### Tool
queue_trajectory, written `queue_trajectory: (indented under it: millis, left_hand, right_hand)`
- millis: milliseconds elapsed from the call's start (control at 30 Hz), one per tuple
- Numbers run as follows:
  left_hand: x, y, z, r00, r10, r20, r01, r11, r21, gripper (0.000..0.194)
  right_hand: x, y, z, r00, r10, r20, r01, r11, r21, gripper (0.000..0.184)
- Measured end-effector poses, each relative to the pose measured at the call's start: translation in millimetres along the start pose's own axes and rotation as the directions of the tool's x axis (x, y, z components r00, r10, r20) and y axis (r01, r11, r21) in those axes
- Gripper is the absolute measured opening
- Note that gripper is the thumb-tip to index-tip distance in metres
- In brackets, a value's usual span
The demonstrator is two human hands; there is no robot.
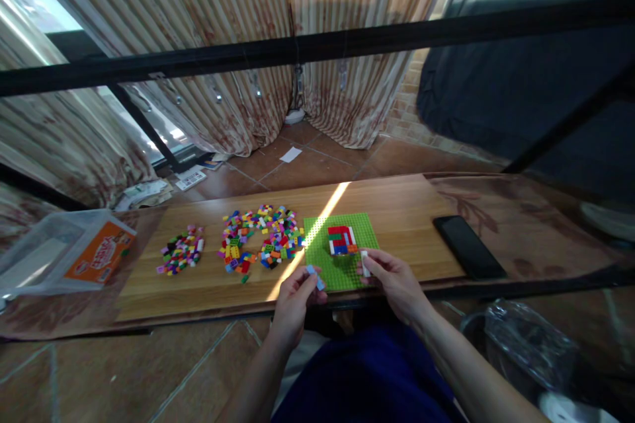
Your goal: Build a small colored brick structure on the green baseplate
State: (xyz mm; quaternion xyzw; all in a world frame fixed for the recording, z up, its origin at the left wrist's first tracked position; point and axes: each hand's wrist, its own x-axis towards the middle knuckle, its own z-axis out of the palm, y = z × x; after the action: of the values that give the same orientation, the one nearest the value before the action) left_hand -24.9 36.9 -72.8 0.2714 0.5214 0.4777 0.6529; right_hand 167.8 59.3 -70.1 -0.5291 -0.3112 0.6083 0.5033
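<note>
My left hand (296,297) pinches a light blue toy brick (314,277) just off the front left corner of a green baseplate (342,275). Between the fingers of my right hand (395,277) is a white toy brick (366,263), held over the baseplate's right edge. A small block structure (342,240) of red, white, blue, green and orange bricks stands on the baseplate, beyond both hands. Neither held brick touches this structure.
Loose coloured bricks lie left of the baseplate in a large pile (282,231) and a smaller pile (181,250). A clear plastic bin (54,238) with an orange label stands far left. On the right lies a black phone (467,246). The wooden board (401,211) carries a sunlit stripe.
</note>
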Motion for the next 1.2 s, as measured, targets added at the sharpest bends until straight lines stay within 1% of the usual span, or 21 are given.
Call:
queue_trajectory:
  millis: [33, 100, 167, 200, 267, 367, 433, 467, 533, 600, 667, 733, 833, 900, 967, 1033, 1133, 1200]
  left_hand:
    - [1, 1, 1.6, 1.000, 0.000, 0.001, 0.000, 1.000, -0.006, 0.037]
    - [2, 2, 4.7, 1.000, 0.001, 0.001, -0.001, 1.000, -0.022, 0.044]
    - [4, 3, 6.7, 1.000, 0.000, 0.005, 0.001, 0.999, -0.034, 0.046]
    - [6, 3, 7.2, 1.000, -0.003, 0.009, 0.003, 0.999, -0.037, 0.044]
    - [9, 5, 7.2, 1.000, -0.017, 0.017, 0.018, 0.998, -0.058, 0.037]
    - [17, 8, 6.2, 0.997, -0.065, 0.036, 0.070, 0.987, -0.145, 0.032]
    - [24, 10, 6.1, 0.995, -0.094, 0.030, 0.098, 0.974, -0.204, 0.029]
    - [27, 11, 6.5, 0.994, -0.105, 0.017, 0.106, 0.970, -0.220, 0.028]
    - [36, 13, 8.5, 0.993, -0.111, -0.029, 0.103, 0.974, -0.201, 0.025]
    - [45, 14, 12.3, 0.993, -0.090, -0.076, 0.080, 0.989, -0.124, 0.025]
    - [54, 15, 17.2, 0.994, -0.042, -0.098, 0.040, 0.999, -0.028, 0.026]
    - [64, 16, 22.2, 0.995, 0.011, -0.097, -0.006, 0.999, 0.054, 0.025]
    - [76, 15, 28.1, 0.993, 0.094, -0.073, -0.082, 0.984, 0.156, 0.022]
    - [84, 13, 30.6, 0.989, 0.142, -0.042, -0.130, 0.968, 0.214, 0.020]
    - [90, 10, 32.2, 0.985, 0.171, -0.015, -0.162, 0.952, 0.258, 0.019]
    - [94, 6, 33.3, 0.981, 0.193, -0.010, -0.181, 0.939, 0.292, 0.017]
    - [96, 3, 34.1, 0.977, 0.212, -0.027, -0.192, 0.927, 0.324, 0.016]
    - [97, 1, 34.2, 0.977, 0.207, -0.039, -0.184, 0.927, 0.326, 0.016]
  right_hand:
    - [4, 1, -3, 0.999, -0.036, 0.016, 0.036, 0.999, -0.026, 0.042]
    - [12, 1, -9, 0.988, -0.142, 0.054, 0.147, 0.984, -0.103, 0.039]
    - [20, -1, -14, 0.959, -0.269, 0.093, 0.284, 0.929, -0.237, 0.032]
    - [24, -2, -15, 0.939, -0.323, 0.115, 0.343, 0.881, -0.326, 0.026]
    - [30, -6, -17, 0.906, -0.393, 0.158, 0.415, 0.749, -0.517, 0.018]
    - [39, -12, -15, 0.866, -0.450, 0.216, 0.452, 0.523, -0.723, 0.017]
    - [47, -14, -10, 0.827, -0.488, 0.280, 0.493, 0.388, -0.778, 0.015]
    - [51, -15, -8, 0.803, -0.503, 0.320, 0.522, 0.335, -0.784, 0.014]
    - [60, -13, -1, 0.756, -0.523, 0.394, 0.582, 0.260, -0.770, 0.014]
    - [69, -12, 5, 0.722, -0.518, 0.458, 0.629, 0.217, -0.746, 0.015]
    - [76, -10, 10, 0.699, -0.497, 0.514, 0.666, 0.190, -0.721, 0.017]
    - [80, -9, 13, 0.679, -0.479, 0.556, 0.692, 0.167, -0.702, 0.019]
    - [84, -10, 15, 0.662, -0.481, 0.575, 0.703, 0.134, -0.698, 0.020]
    - [85, -10, 15, 0.655, -0.495, 0.570, 0.705, 0.131, -0.697, 0.019]
    - [84, -10, 14, 0.652, -0.517, 0.554, 0.709, 0.159, -0.687, 0.018]
    - [82, -9, 12, 0.661, -0.552, 0.509, 0.703, 0.218, -0.677, 0.017]
    - [79, -5, 5, 0.701, -0.601, 0.383, 0.652, 0.325, -0.685, 0.016]
    - [78, -2, -1, 0.735, -0.610, 0.295, 0.593, 0.369, -0.716, 0.016]
